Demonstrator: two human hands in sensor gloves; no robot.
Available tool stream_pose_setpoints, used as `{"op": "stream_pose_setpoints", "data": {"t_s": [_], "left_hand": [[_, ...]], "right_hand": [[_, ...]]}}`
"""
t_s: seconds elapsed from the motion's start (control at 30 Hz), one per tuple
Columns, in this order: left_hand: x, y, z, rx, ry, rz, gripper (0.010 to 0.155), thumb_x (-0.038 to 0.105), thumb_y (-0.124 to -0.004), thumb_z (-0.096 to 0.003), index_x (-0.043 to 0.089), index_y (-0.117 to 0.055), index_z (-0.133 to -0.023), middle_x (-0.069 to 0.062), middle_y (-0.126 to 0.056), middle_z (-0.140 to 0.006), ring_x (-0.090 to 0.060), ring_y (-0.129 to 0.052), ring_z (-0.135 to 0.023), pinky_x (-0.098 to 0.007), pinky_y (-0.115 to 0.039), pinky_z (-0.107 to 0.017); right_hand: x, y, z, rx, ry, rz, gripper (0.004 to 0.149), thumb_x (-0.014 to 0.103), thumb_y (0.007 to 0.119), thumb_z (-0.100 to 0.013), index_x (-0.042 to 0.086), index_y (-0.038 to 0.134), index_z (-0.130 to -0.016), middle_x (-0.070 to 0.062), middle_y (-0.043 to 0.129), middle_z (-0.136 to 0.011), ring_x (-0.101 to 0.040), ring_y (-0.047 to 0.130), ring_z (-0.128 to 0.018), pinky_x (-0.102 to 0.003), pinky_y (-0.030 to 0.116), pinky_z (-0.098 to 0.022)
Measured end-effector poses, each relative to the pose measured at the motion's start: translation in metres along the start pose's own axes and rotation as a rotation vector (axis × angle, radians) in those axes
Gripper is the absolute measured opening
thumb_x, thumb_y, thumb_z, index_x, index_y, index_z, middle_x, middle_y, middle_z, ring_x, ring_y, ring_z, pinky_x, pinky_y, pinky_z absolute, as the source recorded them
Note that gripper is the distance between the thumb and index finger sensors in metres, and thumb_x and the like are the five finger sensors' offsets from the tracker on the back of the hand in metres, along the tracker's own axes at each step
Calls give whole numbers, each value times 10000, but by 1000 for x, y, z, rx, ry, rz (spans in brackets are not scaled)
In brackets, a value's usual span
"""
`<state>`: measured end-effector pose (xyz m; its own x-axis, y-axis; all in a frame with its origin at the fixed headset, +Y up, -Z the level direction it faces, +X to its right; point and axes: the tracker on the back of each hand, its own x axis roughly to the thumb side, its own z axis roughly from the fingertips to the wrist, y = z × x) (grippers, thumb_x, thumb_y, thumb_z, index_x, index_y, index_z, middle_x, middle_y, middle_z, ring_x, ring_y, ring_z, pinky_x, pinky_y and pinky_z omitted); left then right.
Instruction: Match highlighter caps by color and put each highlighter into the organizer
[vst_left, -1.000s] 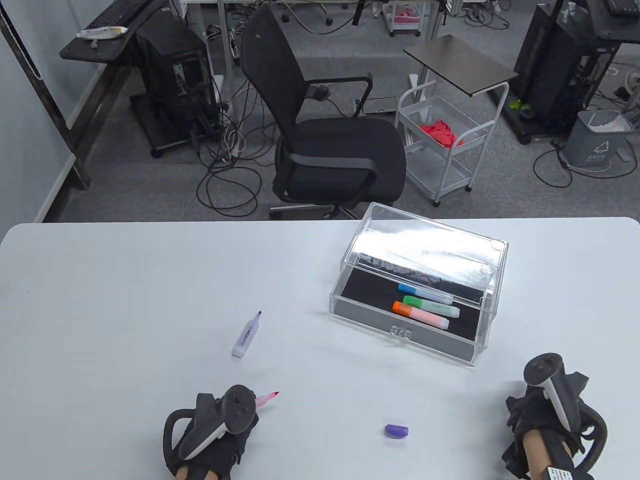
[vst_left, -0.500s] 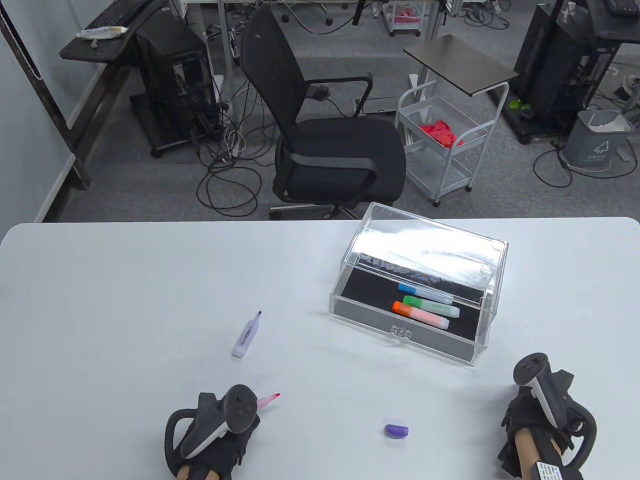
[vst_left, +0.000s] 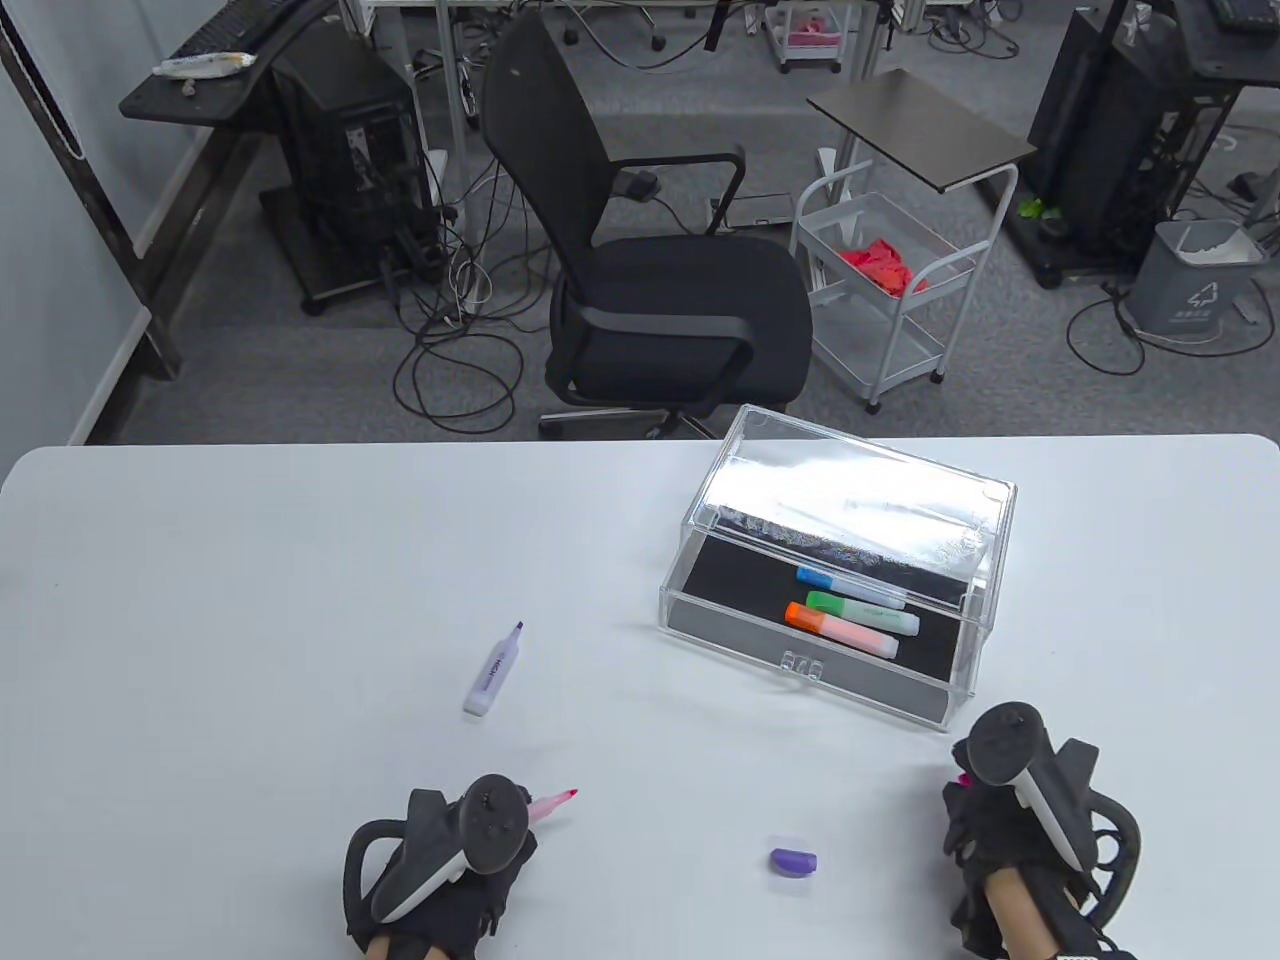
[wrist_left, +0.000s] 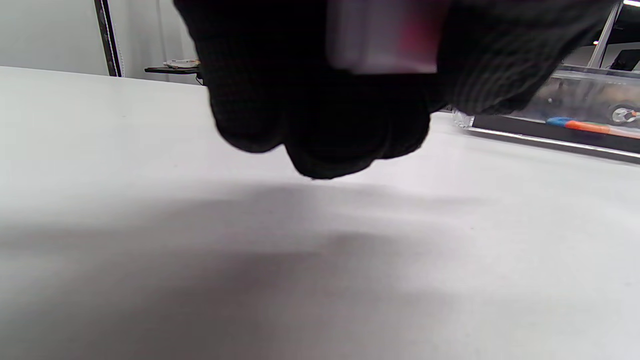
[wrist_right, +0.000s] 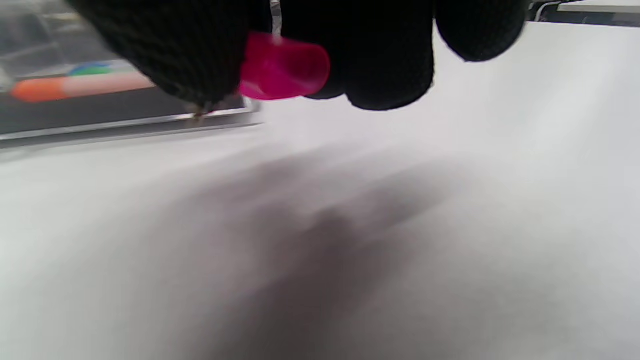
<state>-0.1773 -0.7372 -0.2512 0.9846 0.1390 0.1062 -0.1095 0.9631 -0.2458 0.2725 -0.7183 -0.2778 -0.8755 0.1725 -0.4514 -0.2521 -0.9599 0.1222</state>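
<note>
I'm seated at a white table (vst_left: 250, 560) in what looks like an office turned lab. At twelve o'clock sits a black mesh office chair (vst_left: 640, 270) on grey carpet (vst_left: 300, 380), with loose cables (vst_left: 455, 370) trailing across the floor at eleven o'clock. Farther off at ten o'clock stands a black equipment stand (vst_left: 345, 160) — beside it a dark desk with a keyboard (vst_left: 235, 25). At one o'clock is a white wire trolley (vst_left: 890, 290) under a small dark side table (vst_left: 920, 125), and at two o'clock another black rack (vst_left: 1130, 130) and a grey waste bin (vst_left: 1195, 275).
</note>
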Motion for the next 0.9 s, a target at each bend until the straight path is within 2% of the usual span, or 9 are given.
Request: {"op": "stream_pose_setpoints", "data": {"t_s": [0.2,0.4,0.73,0.9], "left_hand": [[2,-1,0,-5,-19,27,553,542,-726,-444,365,-622,-958,140,-873,-812,-78,-1059,-542,-276,-931,-473],[1,-1,0,4,-40,77,554,545,-711,-443,360,-624,-958,137,-878,-801,-76,-1071,-505,-271,-941,-442],[15,-6,1,-19,-108,95,559,548,-690,-446,357,-612,-965,141,-872,-796,-77,-1067,-491,-273,-938,-432],[26,-8,1,-23,-139,93,560,548,-681,-446,356,-608,-966,141,-870,-794,-74,-1062,-486,-270,-937,-428]], "right_hand": [[40,7,16,14,-134,-89,533,371,884,-382,326,736,-891,-76,843,-841,-318,907,-677,-601,668,-581],[72,15,30,27,-220,-264,542,376,886,-380,286,730,-890,-80,863,-819,-318,924,-651,-598,684,-565],[112,26,51,6,-331,-476,503,377,892,-373,282,758,-848,-94,909,-784,-318,971,-596,-590,731,-524],[125,35,59,-3,-350,-645,473,376,877,-378,274,762,-826,-114,936,-762,-326,996,-566,-594,748,-501]]}}
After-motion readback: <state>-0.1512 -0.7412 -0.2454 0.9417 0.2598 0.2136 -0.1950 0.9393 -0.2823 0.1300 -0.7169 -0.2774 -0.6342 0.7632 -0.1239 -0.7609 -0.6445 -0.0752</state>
